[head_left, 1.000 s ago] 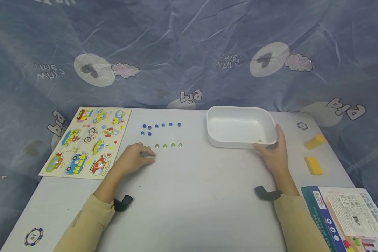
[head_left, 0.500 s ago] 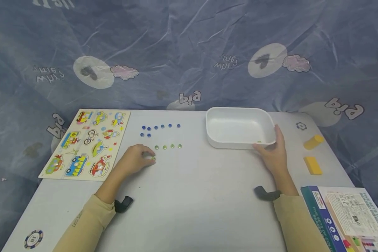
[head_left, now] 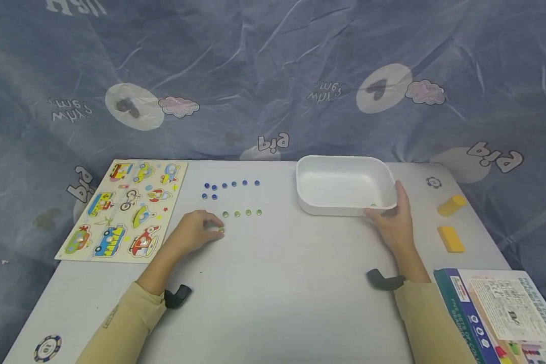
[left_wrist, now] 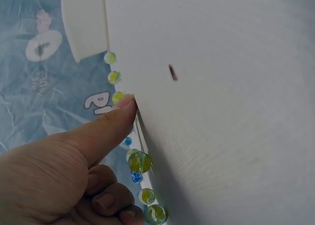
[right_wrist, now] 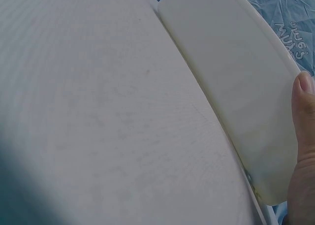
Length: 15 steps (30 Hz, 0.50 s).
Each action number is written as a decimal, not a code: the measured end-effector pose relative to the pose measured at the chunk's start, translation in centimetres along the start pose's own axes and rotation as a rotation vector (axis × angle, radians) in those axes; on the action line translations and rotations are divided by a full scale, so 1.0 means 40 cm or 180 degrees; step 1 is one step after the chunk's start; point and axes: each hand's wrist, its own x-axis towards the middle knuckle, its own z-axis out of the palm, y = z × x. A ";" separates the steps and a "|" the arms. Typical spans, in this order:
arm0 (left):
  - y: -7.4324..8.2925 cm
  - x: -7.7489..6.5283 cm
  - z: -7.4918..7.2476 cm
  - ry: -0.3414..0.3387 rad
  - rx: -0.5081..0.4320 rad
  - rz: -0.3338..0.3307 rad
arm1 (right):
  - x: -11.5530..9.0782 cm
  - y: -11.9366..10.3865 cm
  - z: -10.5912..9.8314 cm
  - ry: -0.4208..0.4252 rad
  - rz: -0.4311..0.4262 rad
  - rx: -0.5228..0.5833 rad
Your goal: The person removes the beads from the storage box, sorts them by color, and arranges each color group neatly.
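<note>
My left hand (head_left: 195, 232) pinches a green glass marble (head_left: 221, 230) between thumb and index finger, low over the table. Just beyond it runs a row of green marbles (head_left: 247, 213), partly hidden by the hand. In the left wrist view the thumb covers the pinched marble, and more green marbles (left_wrist: 140, 162) lie below the thumb. Farther back sit several blue marbles (head_left: 234, 184) in two rows. At the right, my right hand (head_left: 393, 220) grips the near right corner of a white plastic box (head_left: 332, 209), its thumb on the near wall. One green marble (head_left: 373, 205) shows inside.
A vehicle puzzle board (head_left: 123, 212) lies at the left. Toward the right edge are a yellow cylinder (head_left: 452, 206), a yellow block (head_left: 451, 239) and a boxed set (head_left: 505, 308). Patterned blue cloth (head_left: 273, 76) hangs behind the table.
The head view has shifted slightly. My left index finger now covers one green marble of the row that showed a second ago. My right hand and the box have stayed put.
</note>
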 end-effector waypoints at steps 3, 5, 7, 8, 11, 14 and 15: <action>0.000 -0.002 -0.001 0.0005 -0.0003 -0.0016 | 0.000 -0.002 -0.001 -0.0010 -0.0029 0.0045; 0.001 -0.004 -0.001 0.0007 -0.0004 -0.0024 | -0.001 -0.002 -0.001 -0.0008 -0.0026 0.0051; 0.003 -0.006 -0.002 0.0002 -0.0010 -0.0025 | -0.001 -0.003 -0.001 -0.0014 -0.0016 0.0053; 0.004 -0.007 -0.003 -0.0003 -0.0014 -0.0025 | -0.001 -0.002 -0.001 -0.0017 -0.0011 0.0044; 0.012 -0.009 -0.006 -0.0004 -0.0038 -0.0017 | -0.002 -0.001 -0.002 -0.0015 0.0004 0.0024; 0.030 -0.014 -0.013 0.0025 -0.0083 0.0059 | -0.002 0.001 -0.002 -0.0009 0.0009 -0.0015; 0.040 -0.017 -0.017 0.0038 -0.0108 0.0102 | -0.002 0.002 -0.002 -0.0003 0.0010 -0.0026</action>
